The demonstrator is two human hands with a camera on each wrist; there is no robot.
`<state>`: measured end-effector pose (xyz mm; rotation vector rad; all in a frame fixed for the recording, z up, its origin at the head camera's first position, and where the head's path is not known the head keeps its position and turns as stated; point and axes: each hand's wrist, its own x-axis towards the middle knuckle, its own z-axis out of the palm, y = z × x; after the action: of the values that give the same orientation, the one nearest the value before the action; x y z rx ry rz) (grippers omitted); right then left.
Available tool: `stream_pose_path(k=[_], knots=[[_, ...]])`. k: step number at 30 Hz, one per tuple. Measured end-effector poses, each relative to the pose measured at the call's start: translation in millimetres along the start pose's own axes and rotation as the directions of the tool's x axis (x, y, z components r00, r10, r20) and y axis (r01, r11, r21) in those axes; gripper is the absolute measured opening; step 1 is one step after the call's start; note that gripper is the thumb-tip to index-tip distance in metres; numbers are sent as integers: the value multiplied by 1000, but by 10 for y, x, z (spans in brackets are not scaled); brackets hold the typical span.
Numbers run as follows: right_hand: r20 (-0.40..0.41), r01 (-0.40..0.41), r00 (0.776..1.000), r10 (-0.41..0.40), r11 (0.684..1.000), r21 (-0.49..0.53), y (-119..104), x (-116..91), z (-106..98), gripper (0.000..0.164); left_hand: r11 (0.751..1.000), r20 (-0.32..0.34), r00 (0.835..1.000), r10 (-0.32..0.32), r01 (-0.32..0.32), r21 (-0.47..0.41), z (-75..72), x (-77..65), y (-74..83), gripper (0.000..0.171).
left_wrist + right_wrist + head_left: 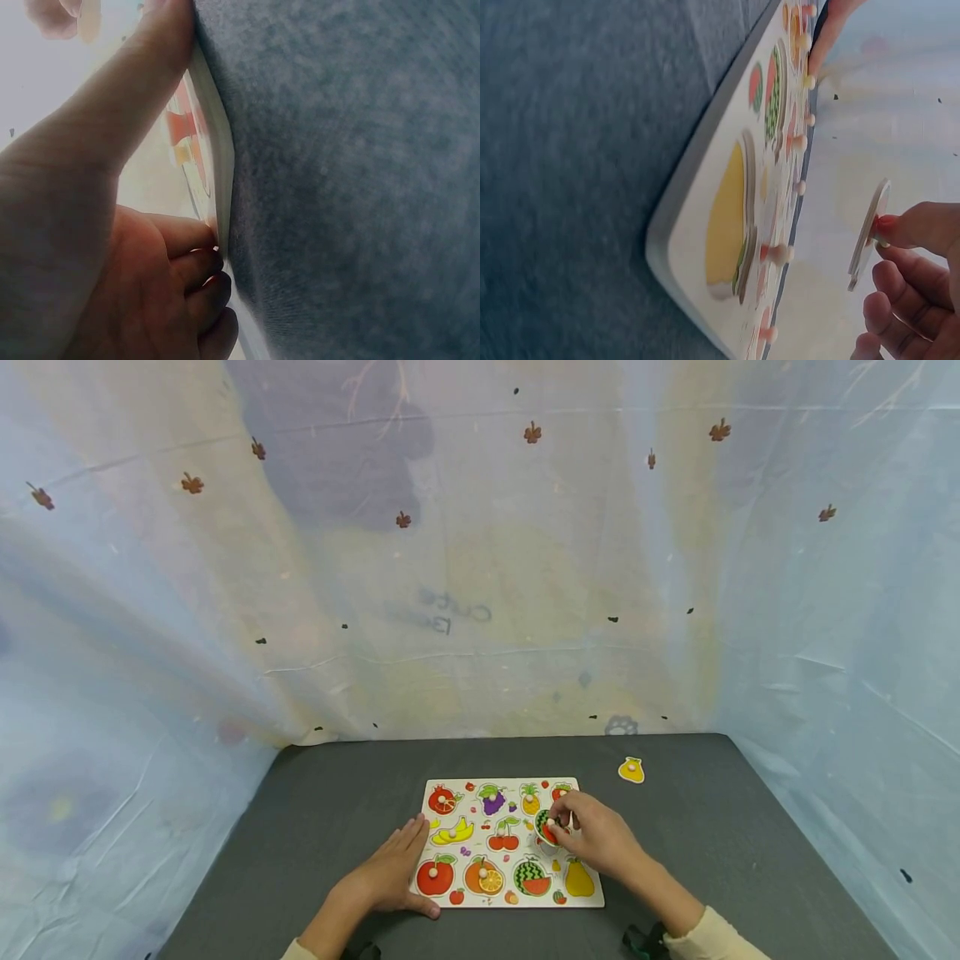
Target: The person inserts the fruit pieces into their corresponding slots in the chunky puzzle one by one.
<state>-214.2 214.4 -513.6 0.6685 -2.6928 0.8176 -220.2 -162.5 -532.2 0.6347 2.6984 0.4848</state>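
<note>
A white fruit puzzle board (517, 903) lies flat on the dark table. My right hand (600, 839) pinches a watermelon piece (543, 832) above the board's right part. In the right wrist view the piece (868, 234) is tilted, held between thumb and finger and apart from the board. My left hand (393, 864) rests along the board's left edge, fingers extended, thumb near the lower left corner. In the left wrist view its fingertips touch the board's edge (217, 142). The watermelon place (531, 877) and pear place (579, 878) show only printed pictures, without knobs.
A yellow pear piece (632, 769) lies on the table (697, 827) beyond the board's right corner. Knobbed pieces, such as the apple (435, 877) and orange (483, 877), sit in the board. A pale patterned curtain (480, 568) surrounds the table's back and sides.
</note>
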Motion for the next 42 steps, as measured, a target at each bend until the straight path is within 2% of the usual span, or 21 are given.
stream_pose_path(k=[12,17,24,42], knots=[[120,7,993,-13,999,50,-146,-23,51,15,1000,-3,1000,8,-8,-3,-12,-20,16,140],[170,25,985,-31,999,37,-172,-25,104,14,1000,-7,1000,14,-14,0,-23,-39,29,140],[213,61,975,-66,998,31,-221,-43,155,15,1000,-8,1000,11,-11,1,-23,-41,32,140],[290,58,955,-61,998,20,-265,-47,257,14,1000,-7,1000,7,-7,-4,-28,-40,40,140]])
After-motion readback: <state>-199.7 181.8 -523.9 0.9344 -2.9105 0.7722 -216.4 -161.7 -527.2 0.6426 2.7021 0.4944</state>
